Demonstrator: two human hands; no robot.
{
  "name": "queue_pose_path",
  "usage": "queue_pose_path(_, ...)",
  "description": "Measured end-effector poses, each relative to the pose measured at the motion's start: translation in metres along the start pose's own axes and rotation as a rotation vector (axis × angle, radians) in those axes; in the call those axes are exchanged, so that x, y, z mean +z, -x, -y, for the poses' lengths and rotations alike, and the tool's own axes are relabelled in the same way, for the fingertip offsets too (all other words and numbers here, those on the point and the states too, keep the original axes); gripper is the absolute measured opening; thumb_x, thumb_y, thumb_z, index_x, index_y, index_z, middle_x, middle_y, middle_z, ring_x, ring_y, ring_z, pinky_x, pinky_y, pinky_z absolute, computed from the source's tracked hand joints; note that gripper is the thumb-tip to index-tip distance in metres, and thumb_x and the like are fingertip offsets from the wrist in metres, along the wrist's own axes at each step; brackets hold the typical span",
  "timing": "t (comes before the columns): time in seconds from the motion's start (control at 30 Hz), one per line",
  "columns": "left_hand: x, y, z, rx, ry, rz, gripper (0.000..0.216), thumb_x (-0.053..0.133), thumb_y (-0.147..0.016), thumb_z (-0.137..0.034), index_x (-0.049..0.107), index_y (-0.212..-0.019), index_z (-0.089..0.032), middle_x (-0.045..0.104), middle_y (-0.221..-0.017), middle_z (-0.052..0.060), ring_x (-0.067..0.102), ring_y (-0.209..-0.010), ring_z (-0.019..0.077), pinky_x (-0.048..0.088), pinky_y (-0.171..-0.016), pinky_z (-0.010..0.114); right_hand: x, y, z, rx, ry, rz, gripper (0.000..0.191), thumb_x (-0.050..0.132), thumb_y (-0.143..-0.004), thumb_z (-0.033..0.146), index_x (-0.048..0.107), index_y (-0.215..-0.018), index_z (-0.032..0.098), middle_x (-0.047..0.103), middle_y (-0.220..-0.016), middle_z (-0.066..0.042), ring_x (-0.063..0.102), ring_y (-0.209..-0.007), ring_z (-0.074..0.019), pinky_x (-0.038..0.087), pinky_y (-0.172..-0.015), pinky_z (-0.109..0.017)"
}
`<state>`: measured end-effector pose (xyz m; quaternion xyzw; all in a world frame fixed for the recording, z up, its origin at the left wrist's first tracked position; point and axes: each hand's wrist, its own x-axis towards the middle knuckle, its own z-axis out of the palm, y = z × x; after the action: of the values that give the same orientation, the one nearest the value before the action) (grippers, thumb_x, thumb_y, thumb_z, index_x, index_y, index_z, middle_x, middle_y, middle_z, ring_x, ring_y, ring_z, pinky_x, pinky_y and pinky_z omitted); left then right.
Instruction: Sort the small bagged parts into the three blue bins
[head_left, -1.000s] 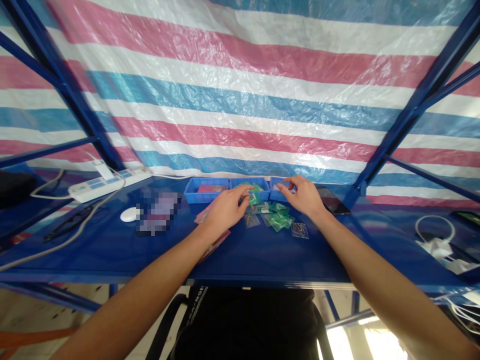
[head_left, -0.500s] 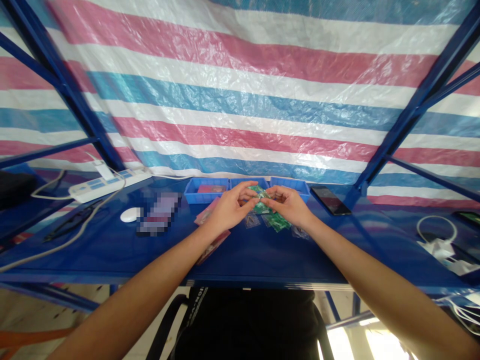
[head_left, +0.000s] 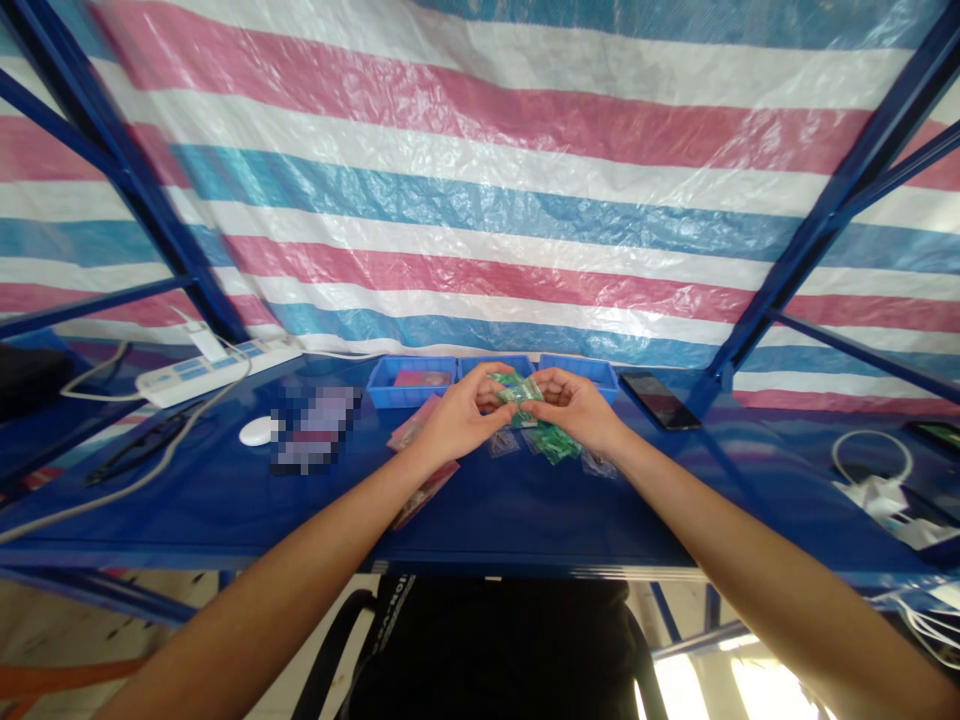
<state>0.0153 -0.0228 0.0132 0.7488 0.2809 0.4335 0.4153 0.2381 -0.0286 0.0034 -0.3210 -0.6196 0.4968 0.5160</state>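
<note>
Between my two hands is a small green-and-clear plastic bag (head_left: 517,393), raised over the blue table. My left hand (head_left: 474,405) pinches its left side with thumb and fingers. The right edge is pinched by my right hand (head_left: 570,405). What the bag contains is too small to make out. Below my right hand lie several green plastic bags (head_left: 553,443) and a clear bag (head_left: 598,466). Another small clear bag (head_left: 503,443) rests beneath the held one. Pink bags (head_left: 412,425) lie by my left forearm, which partly covers them.
Along the back stand three blue bins, the left bin (head_left: 411,394) holding something pink. A black phone (head_left: 660,400) lies at right, a white mouse (head_left: 259,431) and a blurred-out object (head_left: 315,430) at left. A power strip (head_left: 217,372) and cables lie farther left.
My hands have drawn slightly apart at the thumbs, and the green bag shows flatter and wider between them. The other things lie as before.
</note>
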Motion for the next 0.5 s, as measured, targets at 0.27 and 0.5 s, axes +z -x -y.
queue_pose_path(0.27, -0.0001, -0.0005, 0.0023, -0.029, -0.005, 0.016, 0.058, 0.080, -0.091, -0.041, 0.055, -0.141, -0.024, 0.074, -0.097, 0.003, 0.075, -0.087, 0.0186, 0.059, -0.077, 0.029, 0.0026, 0.0011, 0.0027, 0.002, -0.003, -0.019, 0.049, 0.098, -0.067, 0.046, 0.069, -0.101, 0.025, 0.080, -0.100, -0.002, 0.076, -0.088, -0.0190, 0.062, -0.086, -0.034)
queue_pose_path(0.5, 0.0003, -0.0001, 0.0027, 0.008, -0.063, -0.024, 0.052, 0.079, -0.091, -0.035, 0.058, -0.138, -0.022, 0.075, -0.103, 0.005, 0.074, -0.086, 0.0183, 0.059, -0.078, 0.029, 0.0037, 0.0010, 0.0021, -0.001, -0.020, -0.035, 0.050, 0.097, -0.068, 0.044, 0.068, -0.103, 0.025, 0.079, -0.095, 0.000, 0.075, -0.085, -0.0174, 0.061, -0.086, -0.033)
